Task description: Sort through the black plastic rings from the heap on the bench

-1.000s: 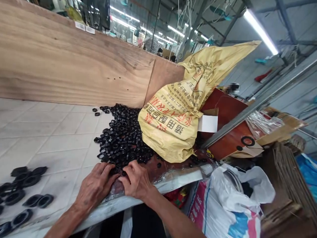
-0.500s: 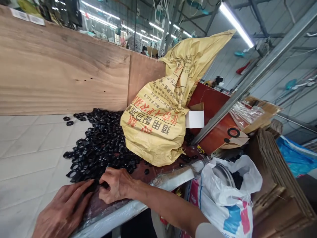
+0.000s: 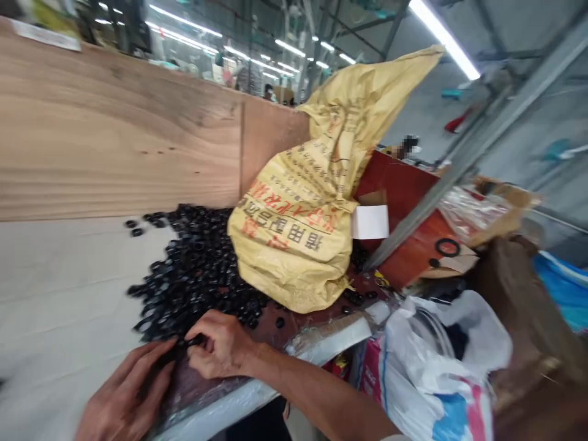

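1. Here's the right hand [image 3: 220,346], right at the near edge of the pile [image 3: 193,269], thumb and curled fingers in a narrow pinch, and there's a black piece [image 3: 198,339] between them! Blur eats its outline, but so tight a curl suits something this small.

2. Over to the left hand [image 3: 124,395]: fingers long and close together, thumb tucked below, tips just short of the right hand's. Is there anything in that grip? Cannot tell; dark shadow fills the hollow. Set opposite like this, it probably serves to meet or steady small bits.

3. The pile itself spreads loose and black in front of both hands, partly on the pale surface [image 3: 59,294], partly on the reddish table [image 3: 193,392]. Within easy reach, likely by design.

4. Behind it stands the board [image 3: 119,135], a long wooden wall, well placed, it seems, to keep bits from going over the back. Two strays [image 3: 136,232] sit apart near its foot.

5. And what a lump that sack [image 3: 294,245] makes! Yellow, slumped against the pile's right side, its top drawn to a point by the board; it looks like a stop on that flank.

6. Down at the right, the white bag [image 3: 441,361] gapes beside the table's edge, perhaps left open for easy access.
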The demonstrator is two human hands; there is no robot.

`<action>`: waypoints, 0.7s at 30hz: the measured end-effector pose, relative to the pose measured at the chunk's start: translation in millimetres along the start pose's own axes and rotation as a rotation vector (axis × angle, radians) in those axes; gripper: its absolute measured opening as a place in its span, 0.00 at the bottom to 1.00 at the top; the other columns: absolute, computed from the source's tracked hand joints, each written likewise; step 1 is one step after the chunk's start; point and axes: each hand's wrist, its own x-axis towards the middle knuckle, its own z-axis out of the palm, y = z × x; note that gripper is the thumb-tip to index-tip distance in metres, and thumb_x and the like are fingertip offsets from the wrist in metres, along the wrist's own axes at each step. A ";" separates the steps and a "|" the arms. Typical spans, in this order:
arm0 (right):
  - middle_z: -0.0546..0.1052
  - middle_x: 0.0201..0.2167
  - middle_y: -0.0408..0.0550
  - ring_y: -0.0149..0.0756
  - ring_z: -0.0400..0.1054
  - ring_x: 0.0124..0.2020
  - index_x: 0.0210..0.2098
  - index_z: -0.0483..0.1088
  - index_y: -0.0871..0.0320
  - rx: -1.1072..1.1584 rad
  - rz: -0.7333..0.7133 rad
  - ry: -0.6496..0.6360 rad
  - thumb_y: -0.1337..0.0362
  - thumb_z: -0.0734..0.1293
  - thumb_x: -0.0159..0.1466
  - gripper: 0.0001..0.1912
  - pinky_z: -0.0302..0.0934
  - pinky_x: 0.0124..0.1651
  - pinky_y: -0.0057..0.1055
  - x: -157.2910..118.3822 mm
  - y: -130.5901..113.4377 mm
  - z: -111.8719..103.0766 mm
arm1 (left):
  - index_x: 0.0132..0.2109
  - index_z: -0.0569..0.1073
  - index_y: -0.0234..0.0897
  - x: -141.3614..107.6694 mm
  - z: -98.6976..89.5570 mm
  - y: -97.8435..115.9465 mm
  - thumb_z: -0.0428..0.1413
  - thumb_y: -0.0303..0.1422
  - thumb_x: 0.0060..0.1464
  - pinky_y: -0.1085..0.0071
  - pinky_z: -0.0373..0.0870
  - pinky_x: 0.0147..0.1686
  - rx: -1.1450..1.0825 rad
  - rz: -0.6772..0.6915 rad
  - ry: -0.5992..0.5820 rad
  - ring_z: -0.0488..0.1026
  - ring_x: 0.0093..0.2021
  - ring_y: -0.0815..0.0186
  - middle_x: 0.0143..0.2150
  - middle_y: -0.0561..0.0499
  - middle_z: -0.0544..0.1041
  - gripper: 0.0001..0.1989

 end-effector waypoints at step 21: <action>0.76 0.40 0.47 0.34 0.73 0.36 0.42 0.75 0.55 0.593 0.337 -0.130 0.60 0.73 0.60 0.12 0.71 0.41 0.28 9.3 -19.9 -8.4 | 0.51 0.75 0.40 -2.2 -30.2 29.8 0.58 0.26 0.56 0.69 0.75 0.39 -0.555 -0.340 0.115 0.75 0.36 0.68 0.45 0.48 0.74 0.15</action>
